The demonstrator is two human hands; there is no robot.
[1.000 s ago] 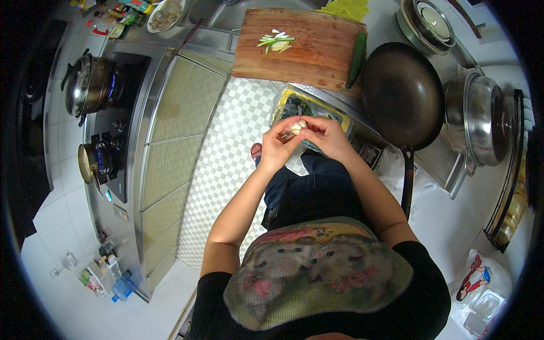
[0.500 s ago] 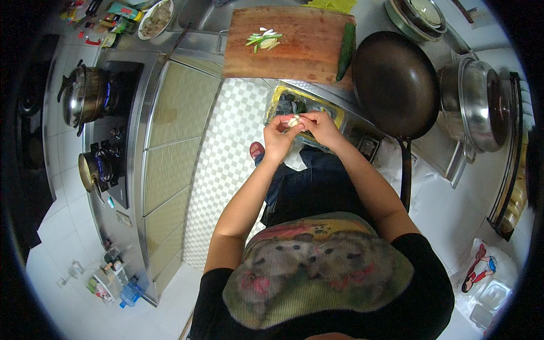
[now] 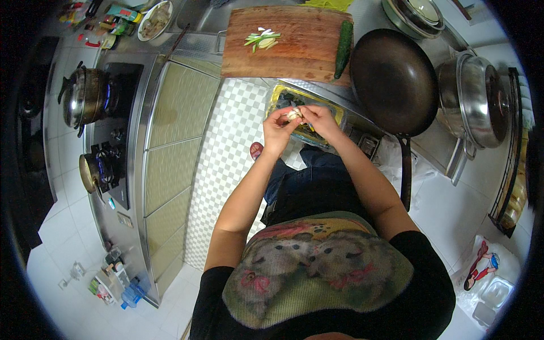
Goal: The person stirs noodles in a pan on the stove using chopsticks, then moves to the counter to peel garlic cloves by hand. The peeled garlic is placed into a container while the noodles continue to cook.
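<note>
Garlic clove [image 3: 293,114] pinched crosswise between hands

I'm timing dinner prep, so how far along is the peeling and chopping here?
Done: sliced green onion lies cut on the wooden cutting board. In hand: both hands, left hand and right hand, work on a small pale piece, likely garlic, over a bin on the floor. Left: the cucumber on the board looks whole and uncut, and the dark wok holds nothing.
</note>
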